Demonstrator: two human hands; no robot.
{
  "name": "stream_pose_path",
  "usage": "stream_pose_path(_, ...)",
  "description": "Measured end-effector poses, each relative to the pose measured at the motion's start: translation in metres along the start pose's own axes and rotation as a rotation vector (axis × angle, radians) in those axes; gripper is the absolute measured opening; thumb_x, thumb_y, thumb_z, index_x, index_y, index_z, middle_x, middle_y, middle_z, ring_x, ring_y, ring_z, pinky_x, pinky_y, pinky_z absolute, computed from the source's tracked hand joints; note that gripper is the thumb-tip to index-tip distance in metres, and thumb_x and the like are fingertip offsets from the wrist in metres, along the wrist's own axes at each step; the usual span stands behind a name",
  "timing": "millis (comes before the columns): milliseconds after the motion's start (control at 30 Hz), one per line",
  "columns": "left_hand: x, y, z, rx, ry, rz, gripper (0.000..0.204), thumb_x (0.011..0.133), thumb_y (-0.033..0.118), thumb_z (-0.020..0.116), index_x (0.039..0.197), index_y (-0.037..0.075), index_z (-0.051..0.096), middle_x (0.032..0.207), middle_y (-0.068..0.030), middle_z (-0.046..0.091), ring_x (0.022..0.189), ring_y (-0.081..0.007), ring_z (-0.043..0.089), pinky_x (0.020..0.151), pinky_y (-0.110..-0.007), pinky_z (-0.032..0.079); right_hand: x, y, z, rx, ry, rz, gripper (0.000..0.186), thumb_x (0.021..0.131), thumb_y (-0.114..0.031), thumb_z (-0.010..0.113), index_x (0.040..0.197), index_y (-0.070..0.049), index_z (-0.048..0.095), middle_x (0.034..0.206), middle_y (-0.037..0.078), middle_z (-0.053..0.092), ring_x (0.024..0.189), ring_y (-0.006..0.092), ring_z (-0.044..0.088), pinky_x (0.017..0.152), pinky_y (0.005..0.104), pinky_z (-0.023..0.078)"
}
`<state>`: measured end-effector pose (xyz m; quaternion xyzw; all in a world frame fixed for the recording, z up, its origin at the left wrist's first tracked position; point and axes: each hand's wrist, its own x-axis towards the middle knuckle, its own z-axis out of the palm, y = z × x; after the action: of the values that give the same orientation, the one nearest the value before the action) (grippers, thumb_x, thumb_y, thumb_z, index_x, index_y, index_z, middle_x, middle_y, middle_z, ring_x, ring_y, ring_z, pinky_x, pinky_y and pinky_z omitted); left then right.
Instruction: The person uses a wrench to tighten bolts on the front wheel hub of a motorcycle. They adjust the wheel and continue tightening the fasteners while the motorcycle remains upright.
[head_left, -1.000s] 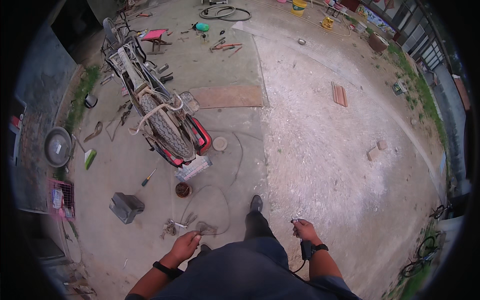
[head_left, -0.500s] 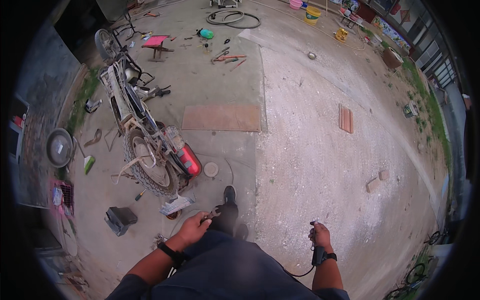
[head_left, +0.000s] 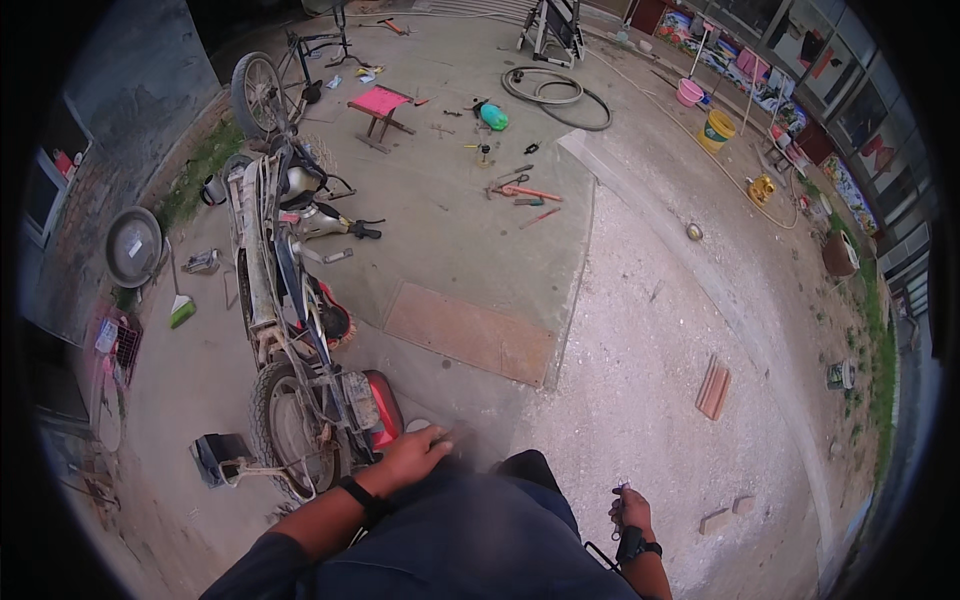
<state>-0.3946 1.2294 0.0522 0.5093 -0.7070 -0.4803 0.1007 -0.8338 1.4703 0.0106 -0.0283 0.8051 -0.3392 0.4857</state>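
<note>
My left hand [head_left: 415, 457] is closed in front of my body, close to the red tail piece [head_left: 384, 402] of a stripped, dirty motorcycle [head_left: 262, 285]. A wrench [head_left: 456, 434] sticks out past its fingers, blurred against the ground. Out to the right, low over the pale gravel, my right hand [head_left: 631, 510] is wrapped round a slim metal wrench [head_left: 616, 535], whose ring end shows below the fingers. The motorcycle's rear wheel [head_left: 292, 425] is beside my left forearm.
A flat brown board [head_left: 470, 330] lies ahead. Beyond are scattered hand tools [head_left: 530, 193], a pink-topped folding stool [head_left: 380, 102], a green bottle [head_left: 493, 117] and a coiled hose [head_left: 585, 98]. A black box [head_left: 220, 458] stands left; a ridged tile [head_left: 713, 388] lies right.
My view has shifted forward and turned, so the board, tools and stool appear nearer and further right. Both hands keep their wrenches; a leg now shows stepping at the right.
</note>
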Motion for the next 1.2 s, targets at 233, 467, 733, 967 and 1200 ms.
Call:
stream_pose_path(233, 0.140, 0.017, -0.054, -0.034, 0.137, -0.101, 0.034, 0.098, 0.032, 0.058, 0.116, 0.005, 0.062, 0.097, -0.0180, 0.068, 0.090, -0.0368, 0.066, 0.079, -0.043, 0.053, 0.141, -0.172, 0.039, -0.143, -0.120, -0.037, 0.040, 0.100, -0.040, 0.052, 0.103, -0.003, 0.068, 0.068, 0.006, 0.060, 0.053, 0.0161, 0.061, 0.044, 0.0274, 0.045)
stream_pose_path(467, 0.248, 0.012, -0.094, -0.218, 0.333, -0.531, 0.034, 0.099, 0.034, 0.056, 0.115, 0.006, 0.063, 0.087, -0.0137, 0.071, 0.084, -0.0288, 0.071, 0.077, -0.040, 0.054, 0.288, -0.372, 0.096, -0.273, -0.165, -0.078, 0.041, 0.100, -0.040, 0.052, 0.103, -0.002, 0.068, 0.068, 0.007, 0.059, 0.051, 0.0162, 0.059, 0.043, 0.0286, 0.044)
stream_pose_path(733, 0.324, 0.014, -0.164, -0.237, 0.470, -0.725, 0.036, 0.099, 0.035, 0.055, 0.117, 0.006, 0.063, 0.085, -0.0115, 0.072, 0.078, -0.0252, 0.071, 0.076, -0.038, 0.055, 0.384, -0.611, 0.221, -0.367, -0.323, -0.239, 0.038, 0.099, -0.041, 0.056, 0.102, -0.005, 0.068, 0.065, 0.004, 0.058, 0.049, 0.0142, 0.058, 0.043, 0.0274, 0.043)
stream_pose_path(967, 0.436, -0.048, -0.233, -0.380, 0.517, -0.748, 0.039, 0.099, 0.037, 0.054, 0.119, 0.004, 0.061, 0.083, -0.0117, 0.072, 0.080, -0.0241, 0.072, 0.076, -0.037, 0.055, 0.438, -0.734, 0.372, -0.535, -0.442, -0.296, 0.047, 0.099, -0.048, 0.056, 0.107, -0.003, 0.067, 0.071, 0.004, 0.059, 0.054, 0.0164, 0.059, 0.048, 0.0290, 0.046)
stream_pose_path(1200, 0.555, -0.065, -0.382, -0.561, 0.624, -0.644, 0.036, 0.101, 0.033, 0.053, 0.119, 0.002, 0.060, 0.088, -0.0117, 0.071, 0.081, -0.0215, 0.072, 0.075, -0.036, 0.055, 0.447, -0.851, 0.527, -0.580, -0.459, -0.254, 0.044, 0.099, -0.045, 0.056, 0.106, -0.003, 0.066, 0.071, 0.005, 0.059, 0.054, 0.0164, 0.060, 0.048, 0.0290, 0.046)
